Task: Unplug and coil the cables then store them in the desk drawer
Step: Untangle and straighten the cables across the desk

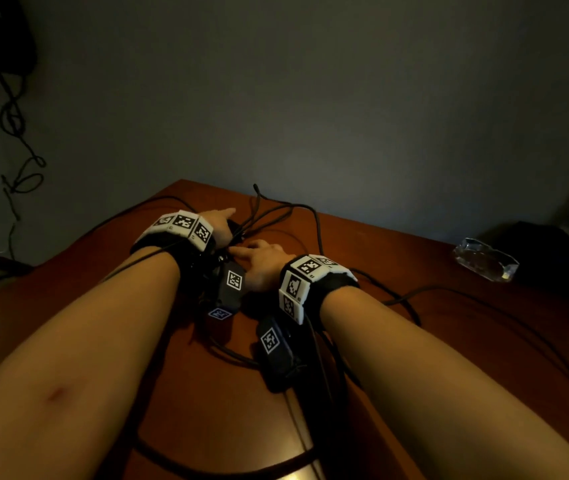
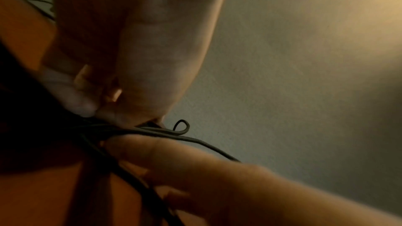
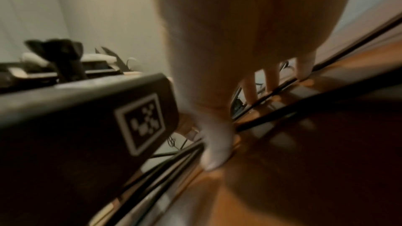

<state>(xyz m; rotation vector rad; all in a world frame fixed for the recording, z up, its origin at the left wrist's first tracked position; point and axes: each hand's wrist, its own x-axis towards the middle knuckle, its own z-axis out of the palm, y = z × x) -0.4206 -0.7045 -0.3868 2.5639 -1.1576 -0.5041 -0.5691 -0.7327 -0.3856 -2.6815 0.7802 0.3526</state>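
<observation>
Several black cables (image 1: 276, 209) lie tangled across the reddish-brown desk (image 1: 397, 265). My left hand (image 1: 229, 230) is at the tangle's middle, and in the left wrist view its curled fingers (image 2: 113, 109) pinch a bundle of the cables (image 2: 195, 141). My right hand (image 1: 241, 251) is right beside it, one straight finger (image 2: 165, 152) lying under that bundle. In the right wrist view its fingers (image 3: 269, 82) point down and touch cables (image 3: 282, 109) on the desk, gripping nothing. No drawer is in view.
More black cables (image 1: 16, 133) hang in loops on the wall at the far left. A clear plastic object (image 1: 485, 259) and a dark box (image 1: 535, 247) sit at the desk's right edge. Cables (image 1: 483, 306) also trail toward the right front.
</observation>
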